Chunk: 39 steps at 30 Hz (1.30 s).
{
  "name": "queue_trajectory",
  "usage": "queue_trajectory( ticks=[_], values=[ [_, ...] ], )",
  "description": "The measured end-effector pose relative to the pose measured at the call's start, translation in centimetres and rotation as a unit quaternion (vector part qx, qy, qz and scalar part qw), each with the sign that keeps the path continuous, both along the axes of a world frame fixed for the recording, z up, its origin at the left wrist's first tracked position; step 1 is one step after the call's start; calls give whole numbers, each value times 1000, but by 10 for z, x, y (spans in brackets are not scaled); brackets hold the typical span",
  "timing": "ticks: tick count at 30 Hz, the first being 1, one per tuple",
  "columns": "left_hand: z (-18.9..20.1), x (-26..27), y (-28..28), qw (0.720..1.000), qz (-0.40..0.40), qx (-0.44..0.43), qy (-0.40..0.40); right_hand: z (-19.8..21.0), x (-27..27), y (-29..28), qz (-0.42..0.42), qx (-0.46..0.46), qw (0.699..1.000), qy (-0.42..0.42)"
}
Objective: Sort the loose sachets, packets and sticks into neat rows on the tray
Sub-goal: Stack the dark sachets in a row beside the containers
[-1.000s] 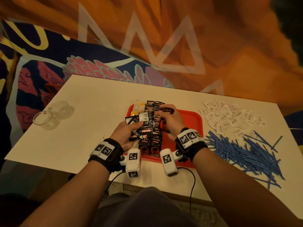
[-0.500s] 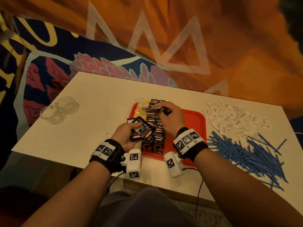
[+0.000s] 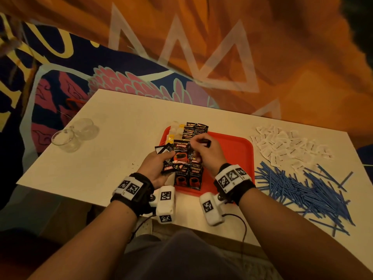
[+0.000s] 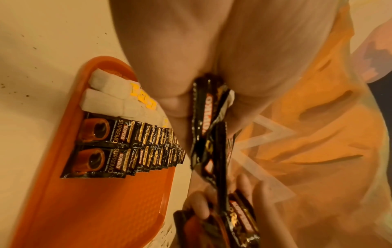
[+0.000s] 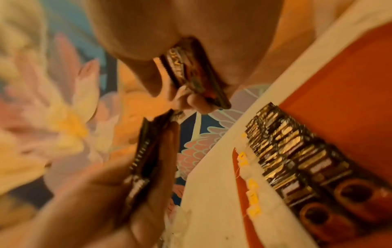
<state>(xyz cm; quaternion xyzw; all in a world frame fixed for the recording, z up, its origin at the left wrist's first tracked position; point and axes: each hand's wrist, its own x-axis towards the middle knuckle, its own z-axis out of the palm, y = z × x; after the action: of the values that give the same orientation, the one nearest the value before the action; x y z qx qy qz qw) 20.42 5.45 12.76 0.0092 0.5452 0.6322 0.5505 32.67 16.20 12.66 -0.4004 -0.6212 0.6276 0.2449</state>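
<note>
Right hand (image 3: 203,153) drew back to left hand's (image 3: 155,167) glossy sachets (image 3: 180,156).

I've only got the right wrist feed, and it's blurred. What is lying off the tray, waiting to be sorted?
Observer: A pile of thin blue sticks lies loose on the white table, to the right of the red plastic tray.
Operator: Anything else out there?
Observer: Small white paper sachets are scattered on the table behind the sticks, also off the tray.
Operator: And what is laid down on the tray?
Observer: The left wrist view shows two overlapping rows of black coffee sachets, with white tea bags beside them along the tray's edge.
</note>
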Motion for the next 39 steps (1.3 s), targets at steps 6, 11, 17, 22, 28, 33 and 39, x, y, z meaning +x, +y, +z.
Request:
queue_trajectory(
  ticks=[6, 11, 17, 22, 28, 33, 39],
  values=[
    [5, 8, 0, 999, -23, 34, -17, -2, -8, -2, 47, -125, 990, 39],
    [3, 5, 2, 999, 1, 24, -37, 0, -7, -5, -6, -129, 990, 58],
    [-1, 2, -2, 999, 0, 1, 36, 10, -4, -4, -100, -146, 978, 114],
    [-2, -2, -4, 997, 7, 2, 71, 11, 1, -1, -32, -79, 996, 28],
    [2, 0, -5, 996, -22, 7, 81, 3, -4, -4, 133, 59, 982, -120],
    [6, -2, -6, 998, -35, -37, 33, 6, -5, -11, 82, 168, 972, -143],
    [9, -6, -7, 995, -28, 1, -96, 10, -5, -7, 90, 311, 945, -44]
  ],
)
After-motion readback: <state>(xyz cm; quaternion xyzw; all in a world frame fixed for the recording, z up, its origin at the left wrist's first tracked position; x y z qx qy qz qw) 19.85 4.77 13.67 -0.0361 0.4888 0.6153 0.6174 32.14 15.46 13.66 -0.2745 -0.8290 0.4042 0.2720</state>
